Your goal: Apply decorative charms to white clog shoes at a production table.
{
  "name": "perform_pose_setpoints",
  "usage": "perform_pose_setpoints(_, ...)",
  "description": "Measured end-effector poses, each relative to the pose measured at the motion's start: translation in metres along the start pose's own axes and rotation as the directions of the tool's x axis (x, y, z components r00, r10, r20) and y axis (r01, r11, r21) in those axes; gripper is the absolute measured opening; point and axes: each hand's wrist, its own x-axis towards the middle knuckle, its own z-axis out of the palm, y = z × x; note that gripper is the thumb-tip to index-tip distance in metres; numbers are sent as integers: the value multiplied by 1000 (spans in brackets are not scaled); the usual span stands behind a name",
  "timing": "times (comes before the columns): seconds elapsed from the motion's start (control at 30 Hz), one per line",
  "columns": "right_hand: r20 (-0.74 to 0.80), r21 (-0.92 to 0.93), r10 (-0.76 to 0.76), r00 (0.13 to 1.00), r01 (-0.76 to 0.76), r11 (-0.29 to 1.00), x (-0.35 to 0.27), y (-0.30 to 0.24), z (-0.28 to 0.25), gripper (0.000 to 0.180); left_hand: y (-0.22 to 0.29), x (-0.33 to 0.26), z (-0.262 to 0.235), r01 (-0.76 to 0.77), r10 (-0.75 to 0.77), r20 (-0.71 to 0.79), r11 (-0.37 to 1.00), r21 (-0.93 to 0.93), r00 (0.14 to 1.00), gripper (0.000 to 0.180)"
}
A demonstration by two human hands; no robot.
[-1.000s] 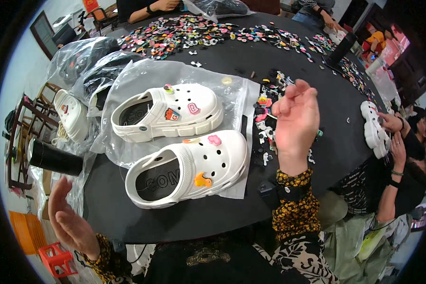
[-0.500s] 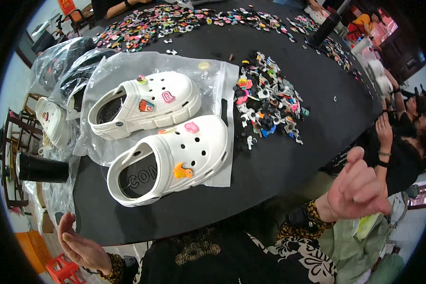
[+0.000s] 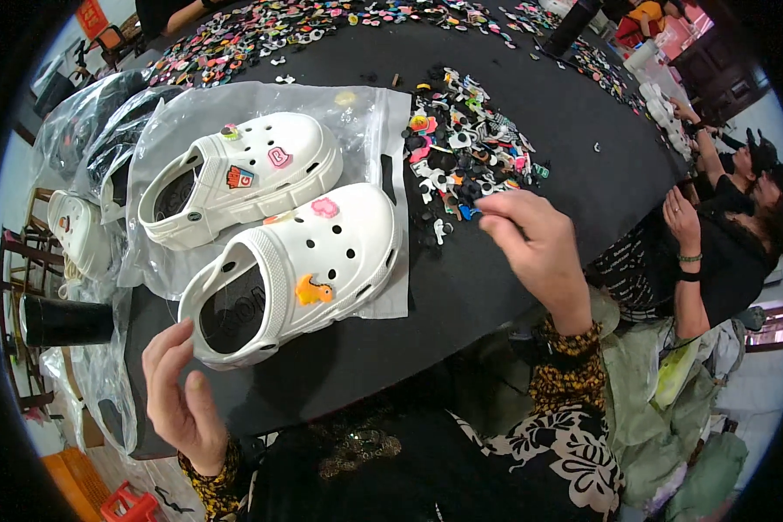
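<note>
Two white clogs lie side by side on a clear plastic bag (image 3: 390, 300). The near clog (image 3: 365, 235) carries an orange dinosaur charm (image 3: 312, 291) and a pink charm (image 3: 324, 208). On the far clog (image 3: 296, 143) sit a fries-shaped charm (image 3: 240, 177), a pink charm (image 3: 279, 157) and a small green and pink one. My left hand (image 3: 181, 396) is open beside the heel of the near clog, holding nothing. My right hand (image 3: 538, 248) hovers by the near right edge of a pile of mixed charms (image 3: 465, 143), thumb and bent fingers apart, nothing visible between them.
More charms (image 3: 261, 39) spread along the far side of the black table (image 3: 574, 157). At the left stand a black cylinder (image 3: 65, 320), another white clog (image 3: 83, 230) and plastic-wrapped items (image 3: 87, 113). Other people (image 3: 713, 235) sit at the right edge.
My right hand has come from the right, off the table, over to the charm pile. My left hand has risen toward the near clog's heel. The view has shifted slightly.
</note>
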Motion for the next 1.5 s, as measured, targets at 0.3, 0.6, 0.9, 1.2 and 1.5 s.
perform_pose_setpoints(0.3,361,-181,-134,923,210,961,21,16,43,22,-4,9,12,-203,104,323,935,290,941,18)
perform_pose_setpoints(0.6,501,-335,-70,862,268,903,25,14,54,22,-6,6,9,-199,97,323,933,301,942,17)
perform_pose_setpoints(0.9,394,36,164,905,-193,980,36,23,31,20,-7,5,7,-196,90,327,931,308,941,17)
perform_pose_setpoints(1.2,456,427,294,840,-496,756,37,13,22,21,-9,3,8,-201,97,323,930,306,941,18)
perform_pose_setpoints(1.5,434,505,278,857,-487,713,39,6,25,21,-7,3,4,-188,86,321,934,303,943,19)
